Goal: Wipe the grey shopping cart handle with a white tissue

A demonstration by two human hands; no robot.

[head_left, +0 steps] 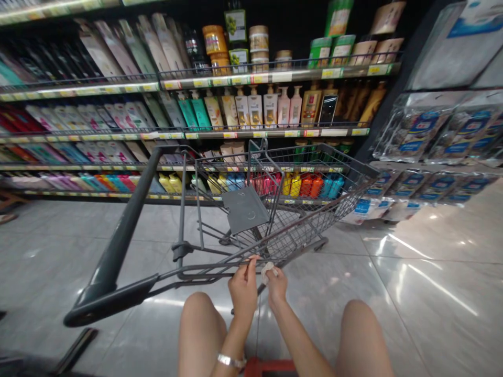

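Observation:
A grey metal shopping cart (293, 235) stands side-on in front of me, with its thick handle (131, 225) to the left and a flat grey seat flap (247, 209) inside. My left hand (242, 288), with a silver band at the wrist, has its fingers closed at the cart's side rail (220, 264). Just to the right, my right hand (277, 287) is closed round a crumpled whitish cloth or tissue (268, 270). That cloth is held up against or very near the same rail; whether it touches is hard to tell.
Behind the cart, shelves (275, 133) carry rows of bottles and jars. Silvery packets (420, 131) hang at the right. My bare knees flank my arms, above a red edge (271, 365) below. Grey tiled floor (393, 293) reflects the lights.

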